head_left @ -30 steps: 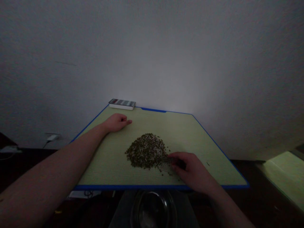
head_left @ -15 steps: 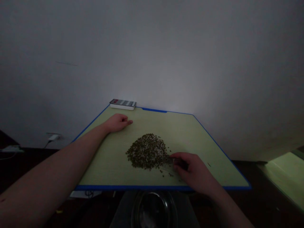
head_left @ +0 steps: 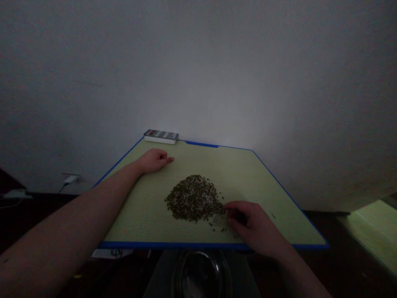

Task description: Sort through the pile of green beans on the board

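A mound of small greenish-brown beans (head_left: 187, 198) mixed with pale grains lies on a pale yellow-green tabletop (head_left: 245, 174). At its right edge is my right hand (head_left: 248, 221), palm side down. The index fingertip reaches the outermost beans, and the thumb sits lower, with a gap between them. The other fingers are curled under and mostly hidden. A pale patch of grains (head_left: 218, 220) lies just left of the thumb. My left hand (head_left: 153, 160) rests on the table behind and left of the mound, fingers folded in, thumb pointing right, holding nothing.
A phone (head_left: 161, 134) lies on a white box (head_left: 158, 140) at the back left corner. Blue trim (head_left: 173, 246) edges the table. Below the front edge stands a shiny round metal bowl (head_left: 201, 273). A small dark sliver (head_left: 273, 215) lies on the right. A wall rises behind.
My right hand has drawn back slightly to the right and toward me. A few beans at the mound's right edge have shifted. My left hand stays put.
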Tool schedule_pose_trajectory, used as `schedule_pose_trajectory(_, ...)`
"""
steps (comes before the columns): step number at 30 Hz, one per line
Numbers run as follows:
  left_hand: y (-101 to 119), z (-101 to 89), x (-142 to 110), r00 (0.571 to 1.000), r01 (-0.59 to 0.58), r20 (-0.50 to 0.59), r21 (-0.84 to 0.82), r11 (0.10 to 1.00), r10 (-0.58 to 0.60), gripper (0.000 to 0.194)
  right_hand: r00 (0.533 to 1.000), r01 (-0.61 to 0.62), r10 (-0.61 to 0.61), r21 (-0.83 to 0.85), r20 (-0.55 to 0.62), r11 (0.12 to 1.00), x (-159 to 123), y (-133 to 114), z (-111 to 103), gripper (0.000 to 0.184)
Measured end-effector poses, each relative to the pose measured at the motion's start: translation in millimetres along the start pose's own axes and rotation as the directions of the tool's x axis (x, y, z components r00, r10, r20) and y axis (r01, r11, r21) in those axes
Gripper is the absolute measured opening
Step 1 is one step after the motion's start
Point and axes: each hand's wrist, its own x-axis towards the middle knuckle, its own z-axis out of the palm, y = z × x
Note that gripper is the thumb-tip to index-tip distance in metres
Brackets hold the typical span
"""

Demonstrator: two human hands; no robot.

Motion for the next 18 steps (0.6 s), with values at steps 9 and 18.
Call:
schedule_pose_trajectory(9,2.3,-1.4,-1.1,1.000,0.002,0.005,-0.009,1.000,-0.002,0.044,1.000,0.002,-0.002,0.016,-0.002,1.000,6.0,-3.8,5.4,0.027)
schedule_pose_trajectory(18,2.4,-0.7,-0.7,1.000,0.004,0.010,-0.025,1.000,-0.004,0.044,1.000,-0.005,0.005,-0.002,-0.021,1.000,9.2,-5.9,6.8,0.027)
